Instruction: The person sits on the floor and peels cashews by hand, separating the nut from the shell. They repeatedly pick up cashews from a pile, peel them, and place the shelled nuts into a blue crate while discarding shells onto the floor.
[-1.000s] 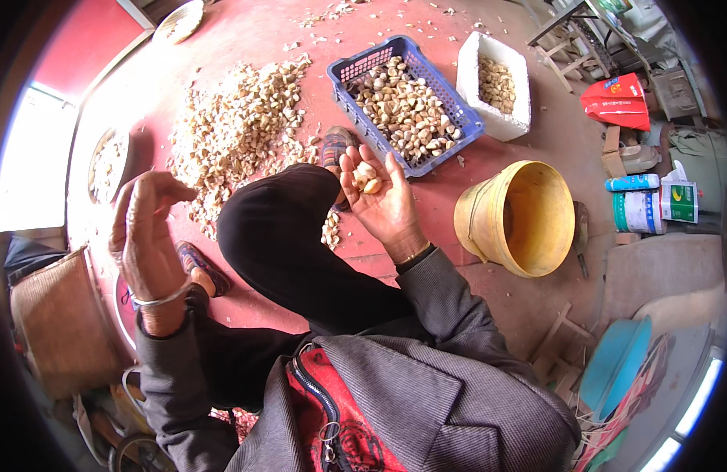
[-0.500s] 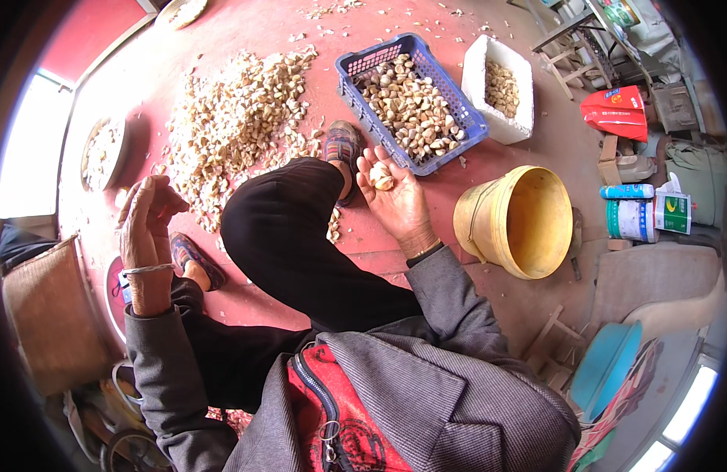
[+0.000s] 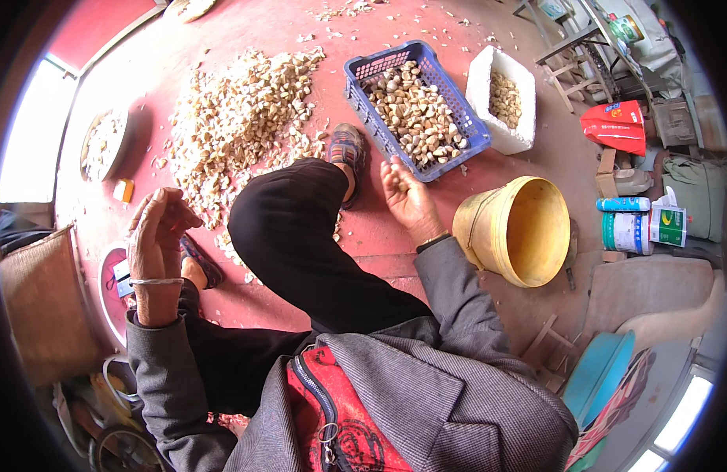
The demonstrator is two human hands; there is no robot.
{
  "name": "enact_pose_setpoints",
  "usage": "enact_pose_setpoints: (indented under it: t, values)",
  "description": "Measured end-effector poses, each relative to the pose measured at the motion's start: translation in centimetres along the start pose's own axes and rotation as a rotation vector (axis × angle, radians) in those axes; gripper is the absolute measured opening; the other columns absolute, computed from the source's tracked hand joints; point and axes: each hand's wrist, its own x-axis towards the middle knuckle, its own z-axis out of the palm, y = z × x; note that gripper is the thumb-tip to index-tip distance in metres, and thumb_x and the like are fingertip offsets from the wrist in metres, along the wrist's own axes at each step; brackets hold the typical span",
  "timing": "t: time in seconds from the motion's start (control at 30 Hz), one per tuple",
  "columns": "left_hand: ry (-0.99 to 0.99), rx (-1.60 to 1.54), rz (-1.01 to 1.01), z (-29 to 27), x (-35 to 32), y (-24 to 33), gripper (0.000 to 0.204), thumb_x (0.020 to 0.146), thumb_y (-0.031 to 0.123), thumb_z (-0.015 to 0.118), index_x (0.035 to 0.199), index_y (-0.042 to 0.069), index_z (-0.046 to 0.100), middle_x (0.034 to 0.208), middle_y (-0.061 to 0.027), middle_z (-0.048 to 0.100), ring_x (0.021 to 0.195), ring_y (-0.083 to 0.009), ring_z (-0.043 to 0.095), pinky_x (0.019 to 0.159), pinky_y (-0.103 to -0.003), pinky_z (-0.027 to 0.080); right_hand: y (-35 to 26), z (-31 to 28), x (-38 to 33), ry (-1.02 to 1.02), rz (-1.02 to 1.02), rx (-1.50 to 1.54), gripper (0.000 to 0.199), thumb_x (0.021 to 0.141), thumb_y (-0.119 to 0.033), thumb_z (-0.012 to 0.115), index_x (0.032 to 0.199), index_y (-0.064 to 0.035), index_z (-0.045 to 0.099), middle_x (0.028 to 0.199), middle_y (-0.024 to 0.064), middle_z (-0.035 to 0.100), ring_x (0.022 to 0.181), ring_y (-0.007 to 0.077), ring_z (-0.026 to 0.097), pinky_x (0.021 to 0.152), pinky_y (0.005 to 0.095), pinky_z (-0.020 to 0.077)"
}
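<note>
My left hand (image 3: 160, 224) is raised at the left, fingers bent and drawn together; anything inside is hidden. My right hand (image 3: 411, 201) reaches to the near edge of a blue plastic crate (image 3: 475, 140). Its fingers are curled over the palm, and what lies in them cannot be made out. Inside the crate are many rounded, pale brown shell-like pieces (image 3: 415, 110). A large heap of cream and tan shell-like pieces (image 3: 241, 114) covers the floor beyond my knees. Right of my right hand, a yellow bucket (image 3: 480, 224) lies tipped, its mouth facing right.
Beside the crate stands a white foam box (image 3: 479, 90) holding similar pieces. A round basin (image 3: 121, 153) with pale pieces sits at far left, near a small orange object (image 3: 123, 190). At right are a red bag (image 3: 614, 126), a paint-type can (image 3: 625, 232) and a turquoise basin (image 3: 603, 370).
My right hand has moved a little right, its fingers curling over the palm where a pale shell-like piece showed before. The left hand has shifted slightly right and down.
</note>
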Motion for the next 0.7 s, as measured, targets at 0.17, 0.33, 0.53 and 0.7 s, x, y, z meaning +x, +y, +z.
enact_pose_setpoints:
  t: [0.17, 0.33, 0.53, 0.7]
  values:
    - [-0.001, -0.002, -0.018, 0.1, -0.7, 0.3, 0.024, 0.098, 0.018, 0.052, 0.098, -0.002, 0.064, 0.078, -0.0094, 0.064, 0.070, -0.0180, 0.062, 0.070, -0.032, 0.052, -4.9, -0.1, 4.0, 0.057, -0.202, -0.231, 0.012, 0.089, -0.008, 0.064, 0.100, -0.0034, 0.061, 0.094, 0.0099, 0.065, 0.093, 0.0232, 0.064, 0.083, 0.0365, 0.0571]
    - [0.014, 0.010, -0.071, 0.2, -1.0, 0.1, 0.025, 0.097, 0.018, 0.053, 0.097, -0.004, 0.064, 0.079, -0.0094, 0.064, 0.070, -0.0176, 0.062, 0.070, -0.030, 0.051, -8.3, 0.7, 6.3, 0.032, -0.231, -0.320, 0.036, 0.096, -0.041, 0.054, 0.100, -0.0060, 0.062, 0.099, 0.0092, 0.064, 0.099, 0.0253, 0.061, 0.094, 0.0415, 0.0494]
    - [0.005, 0.017, -0.114, 0.4, -0.8, -0.4, 0.025, 0.097, 0.018, 0.054, 0.097, -0.004, 0.065, 0.079, -0.0091, 0.064, 0.069, -0.0162, 0.063, 0.067, -0.028, 0.052, -8.3, 0.1, 6.7, 0.108, -0.270, -0.300, 0.052, 0.095, -0.051, 0.052, 0.116, -0.0035, 0.054, 0.110, 0.0114, 0.059, 0.105, 0.0260, 0.058, 0.096, 0.0410, 0.0483]
    - [-0.003, 0.038, -0.126, 0.4, -0.8, -0.6, 0.025, 0.097, 0.019, 0.053, 0.097, -0.003, 0.064, 0.080, -0.0079, 0.064, 0.070, -0.0154, 0.062, 0.067, -0.028, 0.052, -8.8, 0.0, 7.2, 0.122, -0.265, -0.289, 0.054, 0.095, -0.051, 0.052, 0.117, -0.0015, 0.052, 0.110, 0.0122, 0.058, 0.104, 0.0266, 0.058, 0.095, 0.0412, 0.0492]
